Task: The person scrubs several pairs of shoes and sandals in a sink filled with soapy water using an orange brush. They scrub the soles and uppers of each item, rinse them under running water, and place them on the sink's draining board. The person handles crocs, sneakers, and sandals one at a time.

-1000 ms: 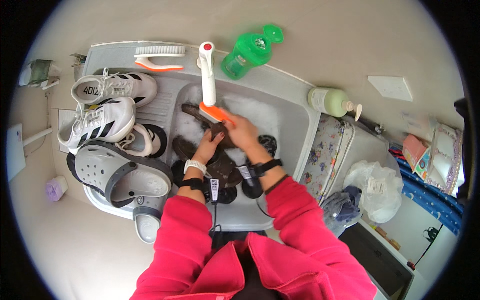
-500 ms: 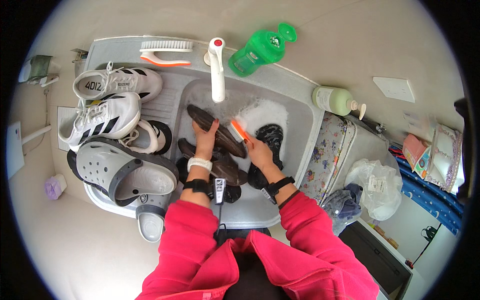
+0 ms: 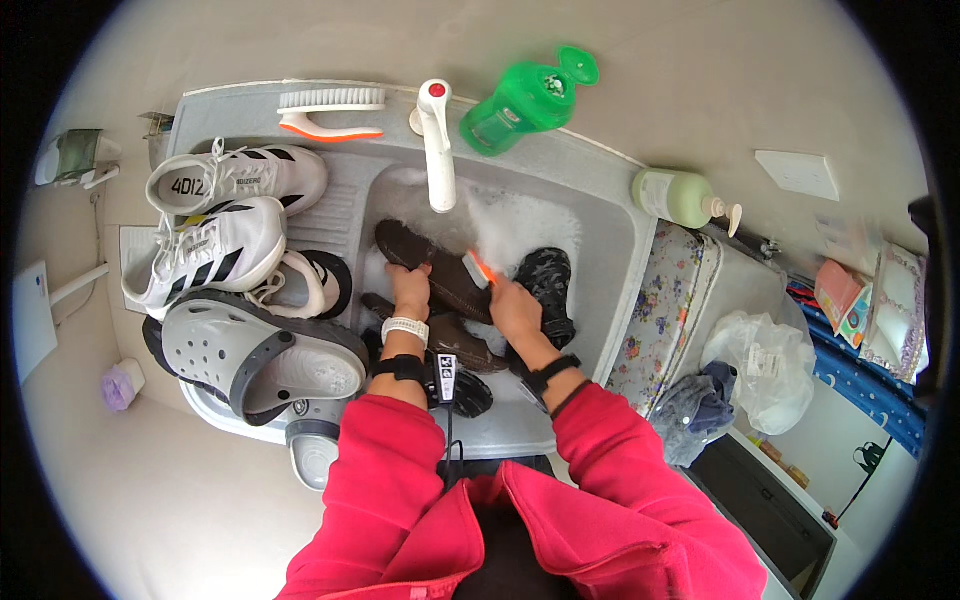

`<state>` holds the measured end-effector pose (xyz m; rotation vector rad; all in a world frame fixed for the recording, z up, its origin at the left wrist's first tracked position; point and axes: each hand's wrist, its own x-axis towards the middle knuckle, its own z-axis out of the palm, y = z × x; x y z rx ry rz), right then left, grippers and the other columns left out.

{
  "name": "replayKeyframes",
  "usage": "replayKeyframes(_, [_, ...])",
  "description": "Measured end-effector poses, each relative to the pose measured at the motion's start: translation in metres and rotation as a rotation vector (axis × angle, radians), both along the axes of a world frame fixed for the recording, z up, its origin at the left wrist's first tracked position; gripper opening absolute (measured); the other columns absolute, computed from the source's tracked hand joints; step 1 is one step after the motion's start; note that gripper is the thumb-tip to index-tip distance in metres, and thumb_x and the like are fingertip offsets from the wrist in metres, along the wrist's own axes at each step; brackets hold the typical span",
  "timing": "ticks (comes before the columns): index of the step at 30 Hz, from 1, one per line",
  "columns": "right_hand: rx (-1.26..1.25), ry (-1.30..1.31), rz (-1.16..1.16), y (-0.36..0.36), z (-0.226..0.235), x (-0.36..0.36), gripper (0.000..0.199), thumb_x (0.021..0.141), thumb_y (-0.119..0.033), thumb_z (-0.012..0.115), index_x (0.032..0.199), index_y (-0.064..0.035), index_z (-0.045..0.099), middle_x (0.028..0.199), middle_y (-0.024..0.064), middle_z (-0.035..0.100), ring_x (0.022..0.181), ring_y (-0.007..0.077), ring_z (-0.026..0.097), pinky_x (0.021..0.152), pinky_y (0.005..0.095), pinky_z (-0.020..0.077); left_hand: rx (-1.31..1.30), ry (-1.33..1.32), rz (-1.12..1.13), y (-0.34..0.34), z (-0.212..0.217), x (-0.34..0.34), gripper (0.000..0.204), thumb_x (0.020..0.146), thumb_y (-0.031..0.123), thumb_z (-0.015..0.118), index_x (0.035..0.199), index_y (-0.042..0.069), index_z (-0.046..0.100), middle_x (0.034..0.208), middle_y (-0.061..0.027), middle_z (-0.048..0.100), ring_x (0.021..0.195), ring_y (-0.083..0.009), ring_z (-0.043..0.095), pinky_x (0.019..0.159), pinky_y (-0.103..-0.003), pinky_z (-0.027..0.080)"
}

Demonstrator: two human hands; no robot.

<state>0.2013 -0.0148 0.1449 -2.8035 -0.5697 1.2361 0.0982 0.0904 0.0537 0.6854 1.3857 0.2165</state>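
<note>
The brown shoe (image 3: 438, 260) lies at the centre of the frame, inside the sink (image 3: 612, 285), with its upper end toward the upper left. Left hand (image 3: 409, 292): the grip is closed on the lower-left side of the brown shoe. Right hand (image 3: 516, 312): the grip is wrapped around the handle of the orange brush (image 3: 480, 268), with its bristles at the right side of the brown shoe. Firm contact there cannot be confirmed.

Caution: the brown shoe looks wet and could slide out of the left grip, if held only by its edge under brush pressure. The orange brush could skid off the side, caused by a shallow angle or suds.

Directly below lies the lower shoe (image 3: 466, 345); to the right, the black shoe (image 3: 545, 290). Either could obstruct the brown shoe if it drops. Foam (image 3: 525, 213) covers the upper right of the basin. The tap (image 3: 438, 160) stands above; a raised hand could strike its spout.

Caution: the cable (image 3: 449, 425) near the left wrist could get wet if that arm dips.

Upper centre: the green bottle (image 3: 515, 108), cap open, could spill if knocked. Left of frame: the grey clog (image 3: 212, 342) could fall if nudged off the drainboard (image 3: 335, 205).
</note>
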Motion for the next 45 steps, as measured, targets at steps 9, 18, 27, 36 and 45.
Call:
replayKeyframes(9, [0.070, 0.108, 0.130, -0.020, -0.043, 0.017, 0.038, 0.096, -0.019, 0.049, 0.133, -0.0145, 0.055, 0.095, 0.0232, 0.068, 0.088, 0.0434, 0.065, 0.076, 0.0531, 0.0512, -0.029, 0.133, -0.014, 0.002, 0.016, 0.006, 0.071, 0.084, -0.009, 0.055, 0.145, -0.007, 0.019, 0.131, -0.0186, 0.050, 0.117, -0.0293, 0.051, 0.105, -0.035, 0.038])
replayKeyframes(18, [0.419, 0.201, 0.216, -0.004, -0.057, 0.006, 0.045, 0.097, -0.018, 0.043, 0.142, -0.0229, 0.049, 0.097, 0.0243, 0.068, 0.091, 0.0444, 0.064, 0.079, 0.0524, 0.0511, -0.015, 0.028, -0.006, 0.003, 0.016, 0.004, 0.069, 0.077, -0.016, 0.051, 0.140, -0.006, 0.024, 0.128, -0.0181, 0.052, 0.114, -0.0245, 0.053, 0.097, -0.031, 0.044])
replayKeyframes(27, [0.510, 0.050, 0.153, 0.012, -0.063, 0.016, 0.036, 0.095, -0.020, 0.053, 0.128, -0.0090, 0.059, 0.101, 0.0296, 0.064, 0.095, 0.0490, 0.060, 0.080, 0.0529, 0.0493, 0.089, 0.163, -0.066, -0.004, -0.004, 0.003, 0.059, 0.085, -0.007, 0.060, 0.135, -0.008, 0.030, 0.126, -0.0210, 0.056, 0.115, -0.0325, 0.056, 0.101, -0.035, 0.042])
replayKeyframes(36, [0.412, 0.017, 0.200, 0.022, -0.060, 0.010, 0.047, 0.095, -0.019, 0.050, 0.142, -0.0202, 0.049, 0.096, 0.0261, 0.067, 0.090, 0.0469, 0.064, 0.080, 0.0553, 0.0498, 0.099, 0.119, -0.087, -0.003, -0.001, 0.006, 0.062, 0.087, -0.003, 0.062, 0.138, -0.009, 0.027, 0.133, -0.0233, 0.052, 0.120, -0.0319, 0.053, 0.105, -0.035, 0.038])
replayKeyframes(45, [0.234, 0.111, 0.174, 0.006, -0.030, 0.006, 0.045, 0.097, -0.019, 0.051, 0.141, -0.0098, 0.049, 0.094, 0.0310, 0.065, 0.089, 0.0484, 0.062, 0.078, 0.0538, 0.0498, 0.071, 0.176, -0.136, -0.002, 0.008, 0.008, 0.070, 0.087, 0.001, 0.064, 0.142, -0.010, 0.022, 0.138, -0.0253, 0.048, 0.124, -0.0319, 0.051, 0.107, -0.035, 0.037])
